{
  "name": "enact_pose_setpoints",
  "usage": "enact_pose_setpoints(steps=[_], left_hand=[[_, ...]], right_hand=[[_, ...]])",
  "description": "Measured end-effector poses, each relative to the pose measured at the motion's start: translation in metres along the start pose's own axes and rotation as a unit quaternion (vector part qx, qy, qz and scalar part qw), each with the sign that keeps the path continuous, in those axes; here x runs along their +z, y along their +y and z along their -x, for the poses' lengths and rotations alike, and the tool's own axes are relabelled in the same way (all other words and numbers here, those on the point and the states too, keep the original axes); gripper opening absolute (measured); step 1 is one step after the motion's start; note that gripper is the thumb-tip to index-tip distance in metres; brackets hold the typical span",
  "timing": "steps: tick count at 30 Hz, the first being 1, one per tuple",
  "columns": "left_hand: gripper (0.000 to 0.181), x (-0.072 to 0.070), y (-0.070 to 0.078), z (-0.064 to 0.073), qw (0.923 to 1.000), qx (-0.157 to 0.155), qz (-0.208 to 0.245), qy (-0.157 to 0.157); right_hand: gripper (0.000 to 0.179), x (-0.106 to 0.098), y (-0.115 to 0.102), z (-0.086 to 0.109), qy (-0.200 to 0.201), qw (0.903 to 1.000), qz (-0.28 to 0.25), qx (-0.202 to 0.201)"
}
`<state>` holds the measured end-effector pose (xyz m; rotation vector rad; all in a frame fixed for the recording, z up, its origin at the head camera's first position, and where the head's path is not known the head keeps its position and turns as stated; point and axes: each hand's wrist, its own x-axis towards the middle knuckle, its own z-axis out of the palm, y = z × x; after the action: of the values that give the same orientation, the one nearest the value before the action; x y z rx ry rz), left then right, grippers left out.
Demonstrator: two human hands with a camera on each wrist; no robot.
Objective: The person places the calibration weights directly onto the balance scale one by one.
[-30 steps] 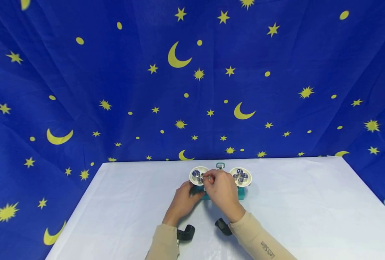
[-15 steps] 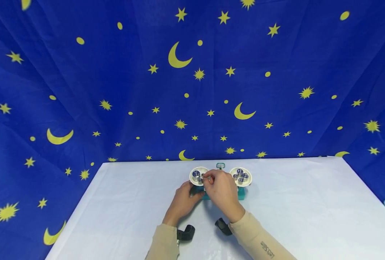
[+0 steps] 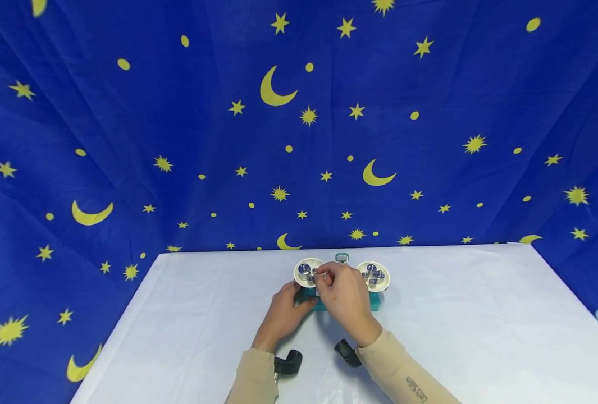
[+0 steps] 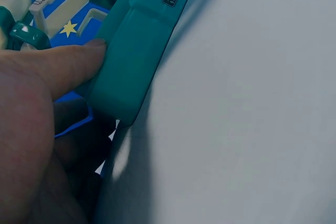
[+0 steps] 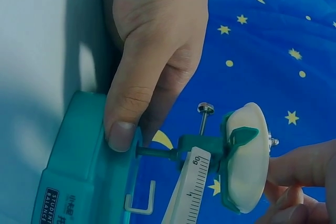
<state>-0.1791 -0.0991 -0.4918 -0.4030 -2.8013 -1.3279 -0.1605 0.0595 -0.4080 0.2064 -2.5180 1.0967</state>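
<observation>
A green student tray balance (image 4: 126, 66) stands on the white table, facing me. My left hand (image 3: 280, 311) grips the left end of its base, thumb (image 4: 79, 61) on top and the other fingers behind. My right hand (image 3: 346, 294) reaches across the middle to the left white pan (image 3: 297, 276), its thumb and forefinger pinched together at a small metal weight among the others. The fingers (image 5: 304, 163) mostly hide that weight. A larger metal weight (image 3: 304, 270) stands in this pan. Several metal weights (image 3: 371, 269) stand in the right pan (image 3: 387, 278).
A white graduated beam (image 5: 191, 182) runs between the pans, beside an adjusting screw (image 5: 205, 109). A green loop (image 3: 342, 257) rises behind the balance. Black wrist-worn devices (image 3: 288, 363) sit below both hands. A blue cloth (image 3: 329, 140) with stars and moons hangs behind the table.
The right pan sits very slightly lower than half a second ago. Both hands stay almost where they were.
</observation>
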Motion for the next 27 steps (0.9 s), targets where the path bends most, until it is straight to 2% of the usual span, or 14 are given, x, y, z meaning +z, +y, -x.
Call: enact_pose_setpoints(steps=[4, 11, 20, 27], left_hand=[[0.058, -0.001, -0.001, 0.001, 1.0000, 0.008, -0.003, 0.003], [0.058, -0.002, -0.002, 0.000, 1.0000, 0.001, -0.001, -0.001], [0.058, -0.003, -0.002, 0.002, 1.0000, 0.004, -0.004, 0.001], [0.055, -0.012, 0.002, 0.003, 1.0000, 0.002, -0.003, -0.006]], right_hand=[[0.003, -0.001, -0.001, 0.001, 0.007, 0.9999, -0.005, -0.010], [0.003, -0.006, 0.001, 0.004, 0.026, 0.9987, 0.000, -0.045], [0.004, -0.013, 0.005, 0.009, 0.029, 0.9981, 0.010, -0.054], [0.006, -0.026, 0.012, 0.014, 0.040, 0.9967, 0.021, -0.068]])
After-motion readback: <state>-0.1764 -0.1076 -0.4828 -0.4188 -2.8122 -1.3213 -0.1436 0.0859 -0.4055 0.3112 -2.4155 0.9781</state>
